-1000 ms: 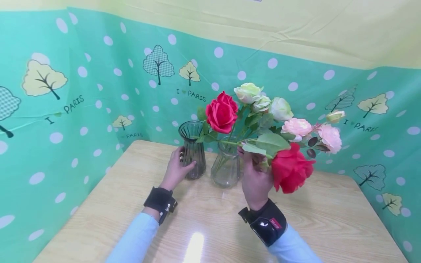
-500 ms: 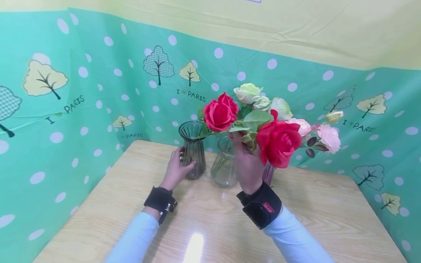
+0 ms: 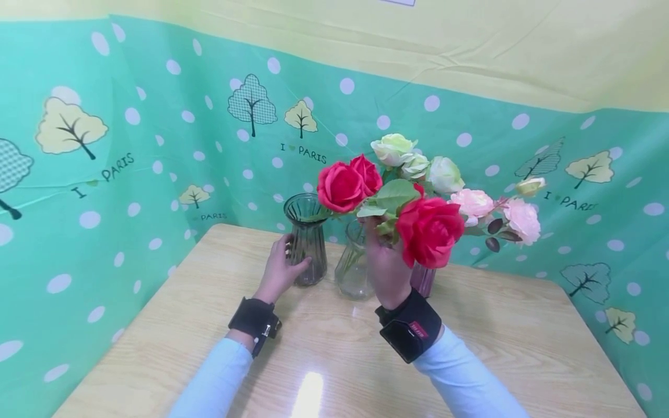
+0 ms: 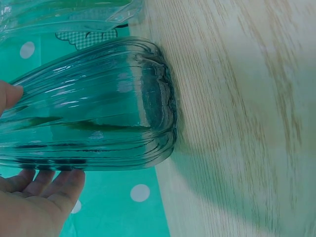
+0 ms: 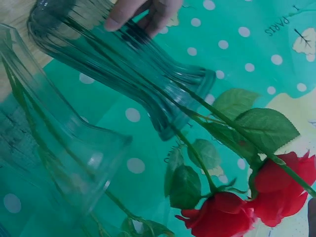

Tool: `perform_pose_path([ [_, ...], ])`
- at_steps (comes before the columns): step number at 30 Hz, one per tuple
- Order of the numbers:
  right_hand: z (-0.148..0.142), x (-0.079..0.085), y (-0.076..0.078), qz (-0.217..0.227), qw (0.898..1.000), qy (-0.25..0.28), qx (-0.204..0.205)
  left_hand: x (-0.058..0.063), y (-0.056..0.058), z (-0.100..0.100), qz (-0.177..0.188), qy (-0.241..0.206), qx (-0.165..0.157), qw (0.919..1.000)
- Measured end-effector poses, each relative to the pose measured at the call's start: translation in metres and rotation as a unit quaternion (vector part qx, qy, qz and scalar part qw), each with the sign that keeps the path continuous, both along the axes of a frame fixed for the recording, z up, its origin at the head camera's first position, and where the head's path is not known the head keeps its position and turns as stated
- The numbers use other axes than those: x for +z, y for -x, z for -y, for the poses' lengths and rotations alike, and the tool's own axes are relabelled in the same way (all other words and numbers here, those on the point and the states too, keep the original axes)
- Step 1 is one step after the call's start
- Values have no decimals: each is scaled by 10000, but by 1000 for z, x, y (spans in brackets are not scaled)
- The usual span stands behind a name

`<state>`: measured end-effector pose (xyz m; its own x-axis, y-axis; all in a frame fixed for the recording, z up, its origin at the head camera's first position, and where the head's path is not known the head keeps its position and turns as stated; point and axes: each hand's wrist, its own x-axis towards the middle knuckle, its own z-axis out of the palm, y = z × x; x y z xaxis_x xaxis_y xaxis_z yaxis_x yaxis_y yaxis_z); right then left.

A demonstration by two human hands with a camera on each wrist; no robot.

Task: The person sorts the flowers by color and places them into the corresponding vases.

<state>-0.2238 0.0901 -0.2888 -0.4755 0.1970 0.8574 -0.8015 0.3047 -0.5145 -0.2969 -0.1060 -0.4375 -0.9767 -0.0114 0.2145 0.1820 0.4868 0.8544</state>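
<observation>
My left hand grips the ribbed grey glass vase standing on the table, thumb on one side and fingers on the other, as the left wrist view of the vase shows. Two red roses lean out of its mouth, their stems inside. My right hand holds another large red rose by its stem, just below the bloom, which tilts right. In the right wrist view that stem runs down to the grey vase's mouth. The right fingertips are mostly hidden behind leaves.
Right beside the grey vase stands a clear glass vase with white-green roses. A purple vase is partly hidden behind my right hand; pink flowers spread above it. A patterned cloth hangs behind the wooden table.
My right hand has moved left and a little up with its rose, uncovering the purple vase. The roses in the grey vase have shifted left and apart. My left hand has stayed put.
</observation>
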Motion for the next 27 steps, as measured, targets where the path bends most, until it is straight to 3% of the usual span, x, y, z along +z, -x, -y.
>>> perform_pose_path([
  [5, 5, -5, 4, 243, 9996, -118, 67, -1, -1, 0, -70, 31, -7, 10000],
  [14, 14, -13, 14, 2, 9975, -691, -177, 0, 0, 0, -25, -31, -23, 10000],
  [18, 18, -17, 17, 67, 9908, -1149, -717, 1, -1, 0, -12, -78, -52, 10000],
  [24, 23, -19, 20, 219, 9706, -2018, -1292, -2, 0, 1, -34, -126, -50, 9999],
  [27, 26, -20, 24, 323, 9711, -2003, -1261, -2, 0, 1, -58, -156, -41, 9999],
])
